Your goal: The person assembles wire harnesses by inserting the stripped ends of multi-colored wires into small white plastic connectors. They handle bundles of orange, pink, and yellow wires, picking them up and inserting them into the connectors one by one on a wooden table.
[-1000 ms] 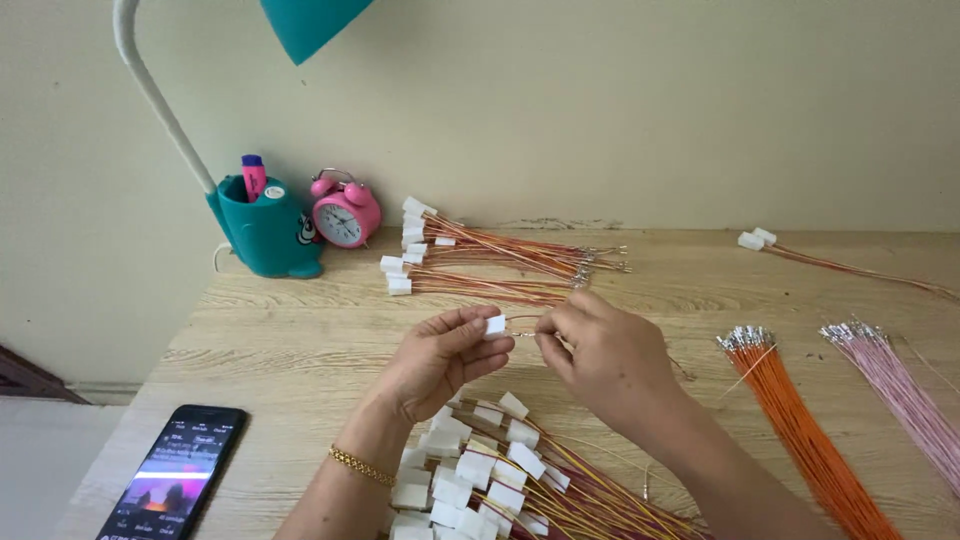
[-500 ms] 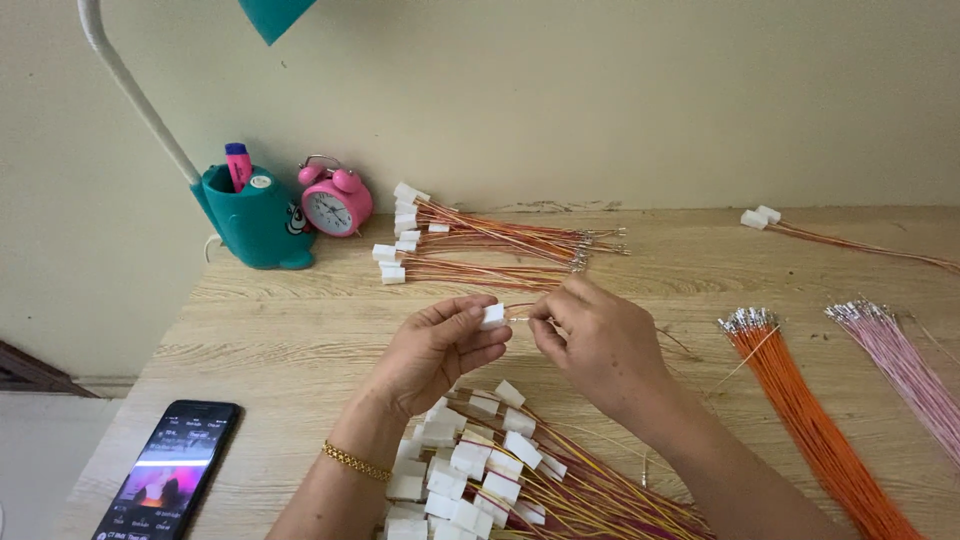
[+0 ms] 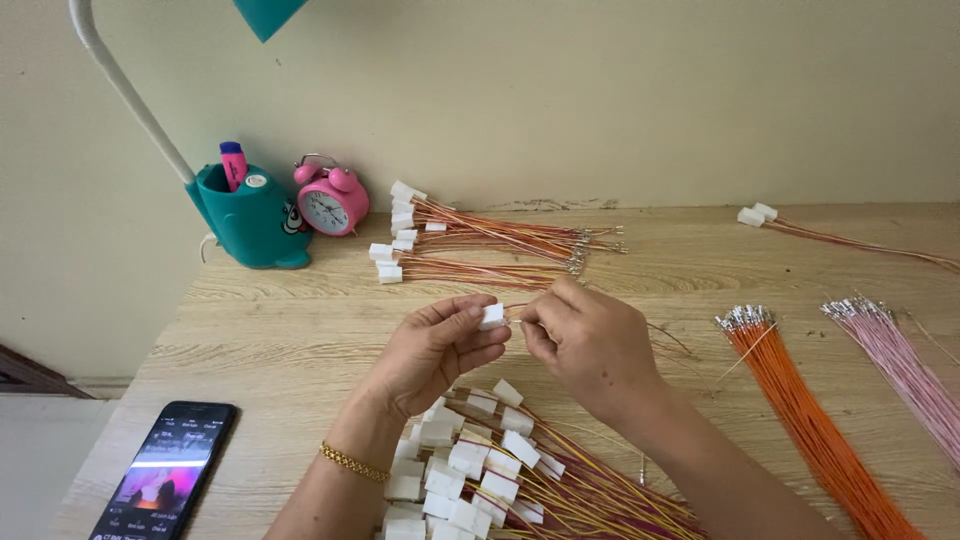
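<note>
The left hand held a small white connector pinched between thumb and fingertips, raised above the table near its middle. The open face of the connector was turned toward the right hand, which suited a wire entering it from that side. The right hand pinched a thin wire close to its tip, thumb and forefinger narrowly closed on it, so that the short free end stayed stiff and could be aimed. Whether the tip had already entered the connector could not be told; the fingers hid the joint.

Both hands were held close together and above the surface, giving a clear line of sight from above.

Stock lay sorted around the work zone. A pile of wired connectors sat directly below the hands, nearest the person. Further bundles of wired connectors lay beyond the hands near the wall. Loose orange wires and pink wires lay in separate bundles to the right, metal terminals pointing away from the person, within reach of the right hand.

A phone with a lit screen lay at the left edge. A teal lamp base holding pens and a pink alarm clock stood against the wall, well apart from the work.
</note>
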